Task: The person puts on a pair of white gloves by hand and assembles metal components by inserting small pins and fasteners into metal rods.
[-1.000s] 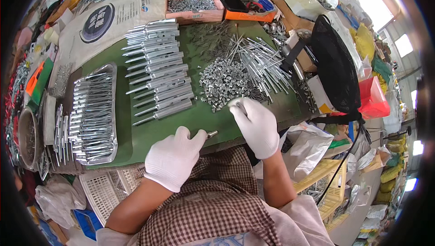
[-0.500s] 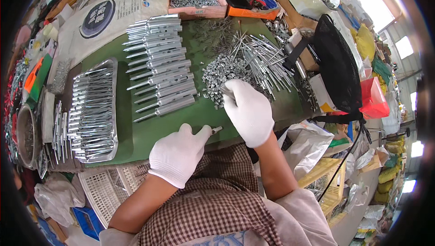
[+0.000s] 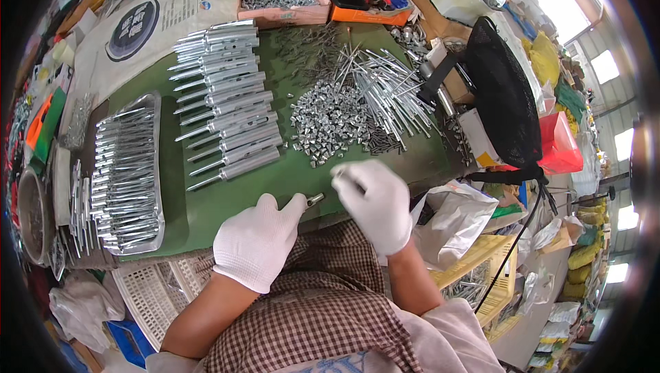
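Observation:
My left hand (image 3: pixel 256 244), in a white knit glove, is closed round a metal tube; only its slotted silver end (image 3: pixel 315 200) shows past the fingertips. To its right hangs my gloved right hand (image 3: pixel 377 204), thumb and fingers pinched together at the near side of the pile. What sits in that pinch is too small and blurred to name. Just beyond lies a heap of small silver metal caps (image 3: pixel 330 122), beside a loose pile of thin metal rods (image 3: pixel 395 91). Farther left, silver tubes with thin rods sticking out (image 3: pixel 230 108) lie in a column on the green table top (image 3: pixel 295 177).
At the left stands a metal tray (image 3: pixel 160 167) full of thin rods. A pink box (image 3: pixel 323 12) of small parts and an orange box (image 3: pixel 375 17) sit at the back. Dark screws (image 3: pixel 302 53) lie scattered before them. A black mesh bag (image 3: pixel 502 91) borders the right side.
My right hand has come away from the heap of caps, drawing nearer to me and towards the tube's end. My left hand keeps its hold. The whole view has shifted slightly.

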Demonstrator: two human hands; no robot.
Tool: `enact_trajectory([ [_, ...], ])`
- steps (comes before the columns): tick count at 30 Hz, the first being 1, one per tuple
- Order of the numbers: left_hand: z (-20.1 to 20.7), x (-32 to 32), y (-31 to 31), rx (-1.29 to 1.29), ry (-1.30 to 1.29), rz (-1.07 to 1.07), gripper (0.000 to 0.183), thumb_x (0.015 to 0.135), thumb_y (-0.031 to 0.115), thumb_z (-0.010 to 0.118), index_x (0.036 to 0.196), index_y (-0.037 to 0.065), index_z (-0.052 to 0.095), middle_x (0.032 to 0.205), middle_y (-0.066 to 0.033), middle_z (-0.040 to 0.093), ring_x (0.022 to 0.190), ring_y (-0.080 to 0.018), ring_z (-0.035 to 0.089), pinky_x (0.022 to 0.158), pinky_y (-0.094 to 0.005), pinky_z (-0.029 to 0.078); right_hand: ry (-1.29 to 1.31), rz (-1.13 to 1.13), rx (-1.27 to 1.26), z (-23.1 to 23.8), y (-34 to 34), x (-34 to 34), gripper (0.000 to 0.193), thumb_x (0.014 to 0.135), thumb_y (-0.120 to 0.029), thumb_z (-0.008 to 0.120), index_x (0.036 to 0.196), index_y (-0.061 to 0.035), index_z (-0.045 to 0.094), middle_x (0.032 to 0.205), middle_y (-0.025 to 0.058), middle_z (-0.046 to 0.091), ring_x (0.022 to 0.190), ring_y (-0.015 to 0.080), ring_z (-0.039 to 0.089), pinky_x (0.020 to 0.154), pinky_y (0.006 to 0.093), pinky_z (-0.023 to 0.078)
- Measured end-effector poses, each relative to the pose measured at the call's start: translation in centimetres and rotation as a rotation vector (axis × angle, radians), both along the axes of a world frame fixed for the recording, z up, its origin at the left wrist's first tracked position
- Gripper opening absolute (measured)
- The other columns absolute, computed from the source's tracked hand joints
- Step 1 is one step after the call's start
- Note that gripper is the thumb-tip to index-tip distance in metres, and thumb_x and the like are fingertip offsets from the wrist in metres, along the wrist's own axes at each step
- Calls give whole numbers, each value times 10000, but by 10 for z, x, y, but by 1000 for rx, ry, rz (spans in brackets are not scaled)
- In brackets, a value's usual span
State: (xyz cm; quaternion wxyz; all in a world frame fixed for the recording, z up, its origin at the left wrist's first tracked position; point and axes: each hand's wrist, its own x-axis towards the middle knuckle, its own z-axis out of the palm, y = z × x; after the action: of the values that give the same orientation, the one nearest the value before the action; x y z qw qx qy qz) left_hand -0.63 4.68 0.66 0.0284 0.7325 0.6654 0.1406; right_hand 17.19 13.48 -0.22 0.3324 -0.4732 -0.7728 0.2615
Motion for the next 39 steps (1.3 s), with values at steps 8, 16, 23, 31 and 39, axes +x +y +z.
enact_trajectory([
  [8,1,0,0,-10,-18,22,133,895,203,651,1026,225,654,706,-69,500,513,-266,559,463,-392,455,-233,-68,139,-18,30,-1,181,805,-66,743,971,-29,684,877,124,666,785,283,656,704,356,518],
  [16,3,0,1,-32,-27,20,148,890,199,647,1032,233,663,707,-70,502,509,-260,558,458,-386,455,-165,14,251,-18,37,7,109,840,-96,695,938,-90,647,862,96,625,734,324,632,643,410,504],
  [23,1,-2,0,-11,-51,16,159,881,195,653,1036,233,657,704,-67,488,506,-260,553,456,-391,454,-203,10,256,-14,28,7,91,818,-79,692,906,-92,673,825,94,623,721,310,631,637,400,504],
  [31,1,-1,0,-35,-26,15,168,879,193,654,1041,238,662,704,-64,496,502,-254,556,449,-386,450,-199,-32,319,-14,20,5,124,795,-82,711,916,-98,694,846,81,635,733,289,643,634,371,514],
  [39,1,1,0,-22,-24,20,171,879,187,655,1043,235,663,702,-65,501,491,-252,553,447,-381,450,-220,14,200,-6,22,14,117,788,-52,746,889,-34,691,837,109,652,723,274,645,654,342,512],
])
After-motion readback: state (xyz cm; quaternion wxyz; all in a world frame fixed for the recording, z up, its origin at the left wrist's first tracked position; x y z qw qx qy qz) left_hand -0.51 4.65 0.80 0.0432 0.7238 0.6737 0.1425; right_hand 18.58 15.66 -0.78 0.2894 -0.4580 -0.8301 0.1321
